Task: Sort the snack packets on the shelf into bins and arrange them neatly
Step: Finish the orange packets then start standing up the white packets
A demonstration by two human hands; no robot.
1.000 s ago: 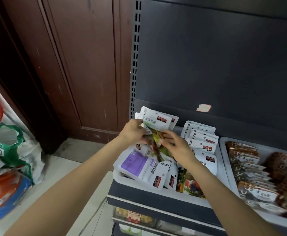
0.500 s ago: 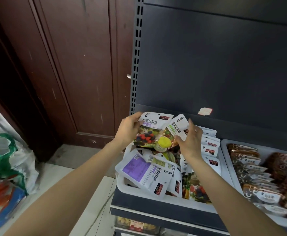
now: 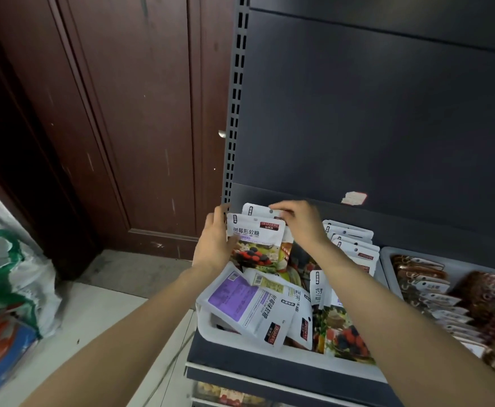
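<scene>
left hand (image 3: 214,245) grips the berry packet (image 3: 253,245) upright; right hand (image 3: 299,223) pinches the packet behind (image 3: 255,209), bin (image 3: 211,327) just below them.

A dark red-brown wooden door (image 3: 140,118) fills the upper left of the frame. Bulging printed sacks (image 3: 8,289), white, green, orange and blue, lie piled at the lower left on the pale tiled floor (image 3: 99,324). A torn sticker (image 3: 355,198) clings right of centre.

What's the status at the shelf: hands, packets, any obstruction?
Left hand and right hand both hold upright packets at rear of white bin. Loose packets lie jumbled in front.
</scene>
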